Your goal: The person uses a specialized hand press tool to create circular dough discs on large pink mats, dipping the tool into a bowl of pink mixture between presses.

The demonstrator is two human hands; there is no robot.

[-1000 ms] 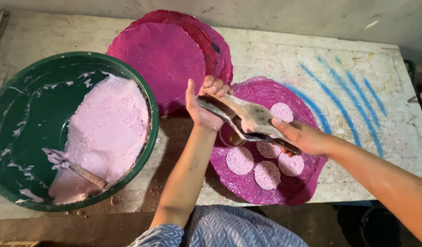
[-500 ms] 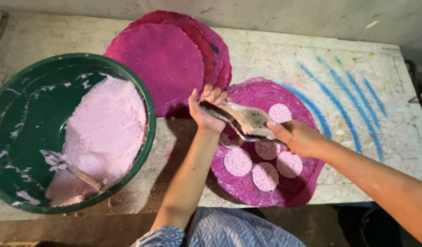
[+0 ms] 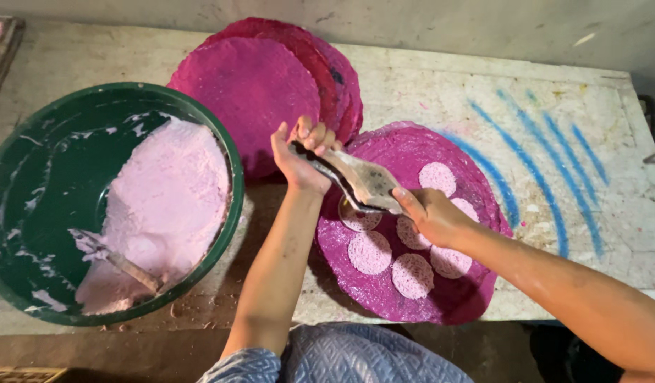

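Pretty even, soft light from above, colours strong. Dark shadow along the bottom edge and the far right corner. Hands look slightly soft, probably motion blur.

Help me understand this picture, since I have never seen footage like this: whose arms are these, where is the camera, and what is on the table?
The camera sits on a person's head and looks down, so both bare arms are that person's own. The left hand and the right hand each have a grip on one end of a flat, batter-smeared scraper, held above a round magenta mat. On that mat lie several small pale pink discs. Behind it is a stack of similar magenta mats. To the left stands a big green basin of pale pink batter with a utensil resting in it. All of it sits on a worn white table streaked with blue.
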